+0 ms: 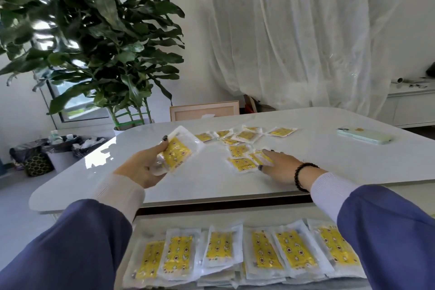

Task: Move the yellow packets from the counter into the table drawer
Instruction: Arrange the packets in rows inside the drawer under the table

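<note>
Several yellow packets (244,140) in clear wrappers lie scattered on the white tabletop (329,160). My left hand (143,167) grips a small stack of yellow packets (177,150) above the table's left half. My right hand (280,167), a dark bead bracelet on its wrist, rests with fingers stretched over a packet (259,156) near the table's middle. Below the table's front edge the open drawer (150,221) holds a row of several yellow packets (261,252) lying side by side on top of more.
A pale green phone (363,135) lies on the table at the right. A tall leafy plant (94,37) stands behind the table's left corner. Bins (58,150) sit on the floor at the left. White curtains and a low white cabinet (409,106) are behind.
</note>
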Tool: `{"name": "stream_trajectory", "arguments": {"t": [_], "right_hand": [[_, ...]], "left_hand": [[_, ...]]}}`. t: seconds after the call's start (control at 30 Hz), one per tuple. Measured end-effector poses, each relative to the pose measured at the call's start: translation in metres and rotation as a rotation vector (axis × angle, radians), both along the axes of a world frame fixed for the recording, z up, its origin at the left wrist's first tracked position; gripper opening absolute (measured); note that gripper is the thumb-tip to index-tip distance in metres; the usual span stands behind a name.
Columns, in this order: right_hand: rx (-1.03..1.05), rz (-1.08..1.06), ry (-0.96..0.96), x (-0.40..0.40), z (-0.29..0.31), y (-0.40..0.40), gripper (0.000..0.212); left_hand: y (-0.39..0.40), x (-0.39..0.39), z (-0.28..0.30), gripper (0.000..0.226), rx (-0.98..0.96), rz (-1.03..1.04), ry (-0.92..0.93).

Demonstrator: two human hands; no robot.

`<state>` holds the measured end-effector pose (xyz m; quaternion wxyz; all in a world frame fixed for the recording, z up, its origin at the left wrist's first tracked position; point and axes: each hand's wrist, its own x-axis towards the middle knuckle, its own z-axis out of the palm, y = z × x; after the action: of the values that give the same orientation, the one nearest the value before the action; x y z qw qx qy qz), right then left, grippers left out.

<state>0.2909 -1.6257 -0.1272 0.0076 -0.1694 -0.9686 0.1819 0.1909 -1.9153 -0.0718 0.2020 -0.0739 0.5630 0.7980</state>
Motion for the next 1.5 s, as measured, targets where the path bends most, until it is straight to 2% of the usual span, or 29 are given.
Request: {"name": "stream_trajectory", "arguments": {"t": [0.1,0.2,0.27,0.37,0.43,0.57,0.63,0.7,0.8,0.97,1.03,1.23,1.4,1.5], "right_hand": [[0.076,-0.031,-0.061,-0.016,-0.004,0.003,0.067],[0.124,-0.150,0.113,-0.026,-0.006,0.008,0.060],[0.076,-0.221,0.196,-0.030,-0.010,0.011,0.072],[0.107,-0.278,0.097,-0.033,-0.014,0.013,0.085],[0.169,-0.252,0.042,-0.038,-0.011,0.012,0.074],[0.363,-0.101,0.023,-0.042,-0.001,0.003,0.024],[0.484,-0.091,0.008,-0.041,0.001,-0.001,0.019],[0.506,-0.115,0.005,-0.039,0.000,-0.003,0.018],[0.353,-0.144,0.092,-0.038,0.000,0.005,0.004],[-0.140,-0.190,0.428,-0.030,0.000,0.022,0.014],[-0.284,-0.192,0.496,-0.026,0.003,0.023,0.016],[-0.445,-0.195,0.543,-0.024,0.008,0.022,0.026],[-0.585,-0.064,0.667,-0.024,0.012,0.018,0.073],[-0.613,-0.006,0.755,-0.025,0.015,0.016,0.068]], "left_hand": [[0.000,-0.017,-0.018,0.013,0.067,0.018,-0.033],[0.006,-0.028,-0.036,0.011,0.081,0.006,-0.076],[0.009,-0.033,-0.042,0.011,0.103,0.022,-0.109],[0.009,-0.043,-0.046,0.008,0.184,0.043,-0.194],[0.004,-0.049,-0.048,0.014,0.203,0.012,-0.233],[0.002,-0.049,-0.048,0.024,0.256,-0.049,-0.237],[-0.001,-0.049,-0.049,0.046,0.280,-0.049,-0.241],[-0.004,-0.049,-0.049,0.069,0.263,-0.057,-0.208],[-0.006,-0.045,-0.045,0.077,0.246,-0.091,-0.125],[0.000,-0.040,-0.038,0.066,0.258,0.004,-0.076],[0.005,-0.038,-0.036,0.057,0.273,0.027,-0.063],[0.029,-0.032,-0.033,0.027,0.403,0.032,0.036],[0.052,-0.021,-0.028,0.012,0.563,-0.002,0.055],[0.062,-0.018,-0.028,0.006,0.522,0.041,0.040]]}}
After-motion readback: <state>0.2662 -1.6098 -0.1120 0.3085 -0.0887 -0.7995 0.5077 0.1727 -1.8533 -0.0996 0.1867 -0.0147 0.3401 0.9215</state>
